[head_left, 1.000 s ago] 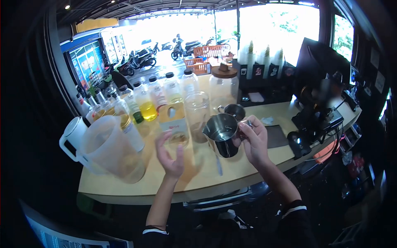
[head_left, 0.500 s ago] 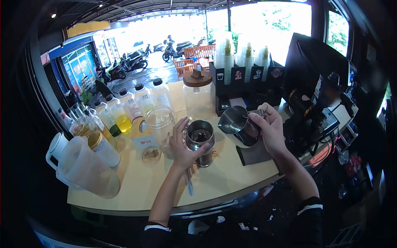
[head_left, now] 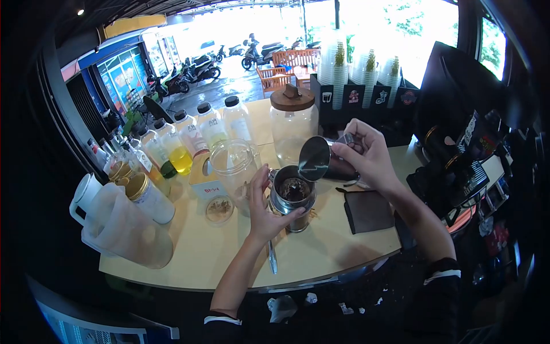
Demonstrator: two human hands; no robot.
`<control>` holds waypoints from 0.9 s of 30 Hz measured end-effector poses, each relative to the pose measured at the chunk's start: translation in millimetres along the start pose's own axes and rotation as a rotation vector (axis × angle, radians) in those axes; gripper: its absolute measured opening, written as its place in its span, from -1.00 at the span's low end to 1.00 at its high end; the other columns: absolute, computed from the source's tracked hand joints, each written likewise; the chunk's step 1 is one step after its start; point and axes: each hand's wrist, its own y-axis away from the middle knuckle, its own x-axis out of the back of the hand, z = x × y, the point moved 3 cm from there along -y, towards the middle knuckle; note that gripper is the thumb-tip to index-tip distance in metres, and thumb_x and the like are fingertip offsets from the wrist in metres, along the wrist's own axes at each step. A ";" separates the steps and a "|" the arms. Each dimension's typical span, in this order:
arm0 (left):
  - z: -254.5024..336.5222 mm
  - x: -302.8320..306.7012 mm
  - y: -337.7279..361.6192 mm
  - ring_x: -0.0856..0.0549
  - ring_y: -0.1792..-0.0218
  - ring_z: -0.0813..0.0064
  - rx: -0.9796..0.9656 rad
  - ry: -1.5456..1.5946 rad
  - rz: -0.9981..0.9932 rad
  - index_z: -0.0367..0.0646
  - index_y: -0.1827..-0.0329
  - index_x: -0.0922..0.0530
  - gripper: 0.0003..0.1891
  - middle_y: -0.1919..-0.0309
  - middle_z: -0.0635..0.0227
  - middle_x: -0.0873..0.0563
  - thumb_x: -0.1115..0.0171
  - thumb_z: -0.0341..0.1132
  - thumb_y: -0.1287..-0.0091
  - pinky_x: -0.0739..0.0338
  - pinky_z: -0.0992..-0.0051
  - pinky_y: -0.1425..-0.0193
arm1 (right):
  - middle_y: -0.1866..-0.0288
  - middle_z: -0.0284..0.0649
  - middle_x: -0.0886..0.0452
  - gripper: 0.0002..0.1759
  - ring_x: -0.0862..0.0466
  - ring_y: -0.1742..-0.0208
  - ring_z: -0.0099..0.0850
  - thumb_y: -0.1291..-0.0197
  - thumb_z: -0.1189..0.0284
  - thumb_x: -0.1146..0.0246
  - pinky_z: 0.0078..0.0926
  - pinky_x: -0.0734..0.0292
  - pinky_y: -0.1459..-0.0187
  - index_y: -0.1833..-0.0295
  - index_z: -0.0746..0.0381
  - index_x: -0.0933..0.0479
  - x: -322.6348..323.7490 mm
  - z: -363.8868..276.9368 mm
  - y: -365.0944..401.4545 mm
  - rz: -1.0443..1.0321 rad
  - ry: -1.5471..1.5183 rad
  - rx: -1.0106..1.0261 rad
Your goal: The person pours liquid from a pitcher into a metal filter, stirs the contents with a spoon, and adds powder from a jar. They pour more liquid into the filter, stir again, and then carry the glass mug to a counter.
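My left hand point(head_left: 266, 213) is closed around the side of a metal cup point(head_left: 302, 204), its thumb across the front and fingers at the left. Dark brown, wet-looking grounds point(head_left: 293, 188) lie inside. The cup sits on a clear vessel point(head_left: 298, 225), partly hidden by my hand. With my right hand point(head_left: 369, 156) I grip a steel milk pitcher point(head_left: 342, 168) by its handle. It is tilted to the left, its lip right above the cup's rim. I cannot make out a stream of liquid. A spoon point(head_left: 272, 259) lies just in front of my left hand.
An open clear jar point(head_left: 232, 172) and its lid point(head_left: 219, 210) stand left of the cup. Behind is a wooden-lidded jar point(head_left: 293, 129). Several bottles point(head_left: 208, 126) and plastic jugs point(head_left: 126, 226) line the left. A dark cloth point(head_left: 369, 212) lies right, near the coffee machine point(head_left: 458, 149).
The pitcher has moved left and tipped further, bringing its lip over the metal cup. My left hand stays at the cup. The view has shifted slightly, baring more of the dark cloth.
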 end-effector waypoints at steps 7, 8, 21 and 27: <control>-8.0 -5.6 2.3 -0.43 -0.27 0.22 0.145 0.196 -0.018 -0.17 -0.47 -0.08 0.20 -0.37 0.16 -0.27 -0.68 -0.11 0.26 -0.37 0.25 -0.34 | 0.37 -0.40 -0.50 -0.79 -0.55 0.32 -0.77 -0.24 0.59 -0.26 -0.73 -0.66 0.22 0.30 0.29 -0.31 -7.1 -6.4 -14.0 -0.068 0.147 -0.025; -7.2 -6.0 3.5 -0.44 -0.26 0.22 0.159 0.213 -0.022 -0.16 -0.47 -0.07 0.20 -0.37 0.16 -0.28 -0.68 -0.12 0.25 -0.37 0.25 -0.34 | 0.37 -0.40 -0.50 -0.79 -0.55 0.32 -0.77 -0.24 0.59 -0.26 -0.73 -0.66 0.22 0.30 0.29 -0.31 -6.8 -6.4 -15.0 -0.067 0.149 -0.032; -7.0 -5.3 4.3 -0.47 -0.24 0.19 0.172 0.159 -0.019 -0.17 -0.47 -0.05 0.21 -0.36 0.16 -0.30 -0.67 -0.11 0.25 -0.36 0.24 -0.35 | 0.42 -0.45 -0.45 -0.81 -0.54 0.33 -0.76 -0.23 0.57 -0.27 -0.73 -0.63 0.25 0.30 0.31 -0.35 -11.3 -3.3 -22.5 -0.099 0.190 -0.041; -5.2 -3.9 3.8 -0.47 -0.24 0.20 0.158 0.148 -0.015 -0.19 -0.47 -0.05 0.19 -0.37 0.14 -0.30 -0.66 -0.12 0.22 -0.36 0.25 -0.35 | 0.40 -0.43 -0.48 -0.81 -0.56 0.31 -0.74 -0.22 0.57 -0.27 -0.70 -0.65 0.21 0.31 0.31 -0.36 -8.3 -12.3 -19.6 -0.075 0.233 -0.018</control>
